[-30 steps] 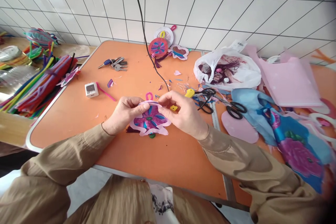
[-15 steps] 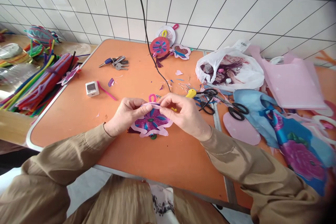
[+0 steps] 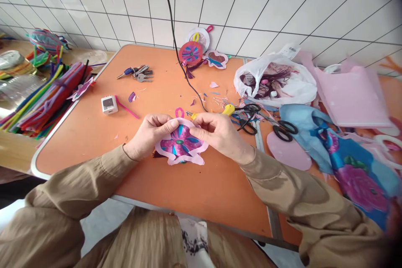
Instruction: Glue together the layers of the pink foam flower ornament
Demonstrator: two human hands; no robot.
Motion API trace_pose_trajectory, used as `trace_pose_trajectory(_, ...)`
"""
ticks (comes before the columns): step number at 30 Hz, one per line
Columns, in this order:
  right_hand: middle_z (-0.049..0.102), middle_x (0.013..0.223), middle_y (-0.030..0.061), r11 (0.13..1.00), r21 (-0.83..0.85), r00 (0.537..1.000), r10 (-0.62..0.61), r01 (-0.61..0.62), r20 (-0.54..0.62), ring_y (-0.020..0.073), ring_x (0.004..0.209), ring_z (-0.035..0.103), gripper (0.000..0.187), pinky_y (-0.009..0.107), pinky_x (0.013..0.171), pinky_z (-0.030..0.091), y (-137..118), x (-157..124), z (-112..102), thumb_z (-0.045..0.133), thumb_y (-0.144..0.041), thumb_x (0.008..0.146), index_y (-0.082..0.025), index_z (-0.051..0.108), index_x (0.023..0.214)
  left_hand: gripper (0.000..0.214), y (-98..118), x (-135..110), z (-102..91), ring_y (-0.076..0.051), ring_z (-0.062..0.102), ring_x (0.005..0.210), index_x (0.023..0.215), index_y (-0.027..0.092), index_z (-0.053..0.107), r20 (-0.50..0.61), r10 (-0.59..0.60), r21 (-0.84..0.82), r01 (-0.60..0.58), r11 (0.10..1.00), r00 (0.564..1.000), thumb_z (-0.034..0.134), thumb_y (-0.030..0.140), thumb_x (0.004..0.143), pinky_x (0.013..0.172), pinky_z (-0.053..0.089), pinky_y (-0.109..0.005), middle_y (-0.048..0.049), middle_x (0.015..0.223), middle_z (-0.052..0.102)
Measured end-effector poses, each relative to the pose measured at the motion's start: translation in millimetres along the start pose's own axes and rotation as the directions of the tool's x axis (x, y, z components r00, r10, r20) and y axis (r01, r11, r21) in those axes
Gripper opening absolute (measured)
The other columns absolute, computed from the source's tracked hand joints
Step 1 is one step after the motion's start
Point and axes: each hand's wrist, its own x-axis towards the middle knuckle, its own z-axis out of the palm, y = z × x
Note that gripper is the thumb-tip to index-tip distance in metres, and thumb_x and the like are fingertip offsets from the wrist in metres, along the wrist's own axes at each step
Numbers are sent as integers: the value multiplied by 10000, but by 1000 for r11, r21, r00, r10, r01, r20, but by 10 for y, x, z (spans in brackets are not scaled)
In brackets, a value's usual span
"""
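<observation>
Between both hands is a pink-edged felt ornament with purple and blue patterned fabric and a green centre. Its pink loop sticks up at the top, and a dark tassel pokes out at its lower left. My left hand pinches the upper left edge between thumb and fingers. At the upper right edge, my right hand has its thumb and fingers closed on the border. Behind the right hand lies a yellow-handled tool, partly covered by it.
Black-handled scissors lie to the right by blue fabric and pink felt. A white plastic bag holds dark tassels. Keys, a white charger, finished ornaments and a hanging cable are farther back.
The ornament's top edge has tilted so that its face shows more fully, green centre included. Both hands keep hold at nearly the same place.
</observation>
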Motion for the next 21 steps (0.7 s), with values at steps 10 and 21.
trace_pose_trajectory(10, 603, 649, 3, 1000, -2, 997, -31, 30, -66, 106, 598, 548, 217, 242, 557, 447, 26, 7, -15, 674, -338, 787, -147, 615, 701, 389, 9, 7, -1, -68, 535, 397, 600, 103, 669, -33, 11, -43, -13, 999, 999, 790, 455, 712, 374, 404, -152, -16, 513, 642)
trace_pose_trajectory(21, 584, 682, 5, 1000, 20, 999, -24, 24, 21, 103, 627, 538, 220, 237, 571, 440, 23, 13, -8, 647, -346, 816, -144, 609, 738, 404, 3, 15, 9, -51, 501, 377, 574, 108, 641, -41, -6, -46, 4, 999, 999, 812, 458, 679, 353, 365, -140, 6, 484, 606)
